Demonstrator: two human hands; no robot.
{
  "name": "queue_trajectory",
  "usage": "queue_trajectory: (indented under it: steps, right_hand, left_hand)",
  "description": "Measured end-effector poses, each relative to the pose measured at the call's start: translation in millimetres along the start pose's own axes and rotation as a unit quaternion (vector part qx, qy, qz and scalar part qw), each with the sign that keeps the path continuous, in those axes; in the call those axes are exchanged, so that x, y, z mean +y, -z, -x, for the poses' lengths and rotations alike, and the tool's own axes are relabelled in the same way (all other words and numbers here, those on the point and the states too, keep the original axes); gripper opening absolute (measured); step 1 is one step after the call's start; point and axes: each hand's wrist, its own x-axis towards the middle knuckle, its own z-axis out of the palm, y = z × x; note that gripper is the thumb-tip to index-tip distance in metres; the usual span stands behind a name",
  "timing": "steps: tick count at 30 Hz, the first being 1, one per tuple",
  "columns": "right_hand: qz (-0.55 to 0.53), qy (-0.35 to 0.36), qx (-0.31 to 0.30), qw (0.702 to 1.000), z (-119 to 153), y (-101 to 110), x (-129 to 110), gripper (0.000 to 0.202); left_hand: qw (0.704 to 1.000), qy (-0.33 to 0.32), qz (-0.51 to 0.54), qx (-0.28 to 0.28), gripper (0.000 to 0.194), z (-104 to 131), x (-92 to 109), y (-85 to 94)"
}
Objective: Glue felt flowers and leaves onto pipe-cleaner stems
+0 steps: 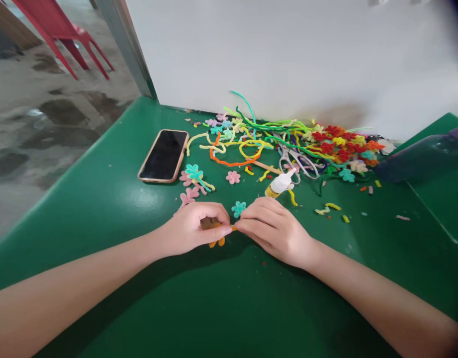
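Note:
Between my two hands is an orange pipe cleaner (222, 241), bent into loops like petals and partly covered by fingers. My left hand (199, 226) pinches it between thumb and fingertips. From the other side my right hand (277, 228) grips its short end, fingers pressed together. Just beyond the fingertips a teal pipe-cleaner flower (238, 209) lies on the green table (229, 308). Behind my right hand is a small white glue bottle (279, 184) with a yellow label and a pointed nozzle. A pink flower (233, 177) lies farther back.
A phone (164, 155) lies at the left. Scissors (299, 161) and a heap of colourful pipe cleaners and flowers (329, 141) sit along the white wall (288, 54). At the right is a dark translucent bottle (422, 156) on its side. A red chair (64, 30) stands beyond the table.

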Motion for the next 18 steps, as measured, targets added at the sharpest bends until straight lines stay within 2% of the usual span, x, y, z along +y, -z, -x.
queue_trajectory:
  steps: [9, 18]
  right_hand:
    - [0.031, 0.051, -0.029, 0.998, -2.9, 4.5, -1.9, 0.013]
    - [0.097, 0.017, -0.006, 0.995, -1.8, 1.2, -7.5, 0.009]
  left_hand:
    - [0.999, 0.009, 0.017, -0.035, 0.020, 0.0, 3.9, -1.2]
    - [1.000, -0.002, -0.006, 0.004, 0.023, -1.6, 2.8, -0.5]
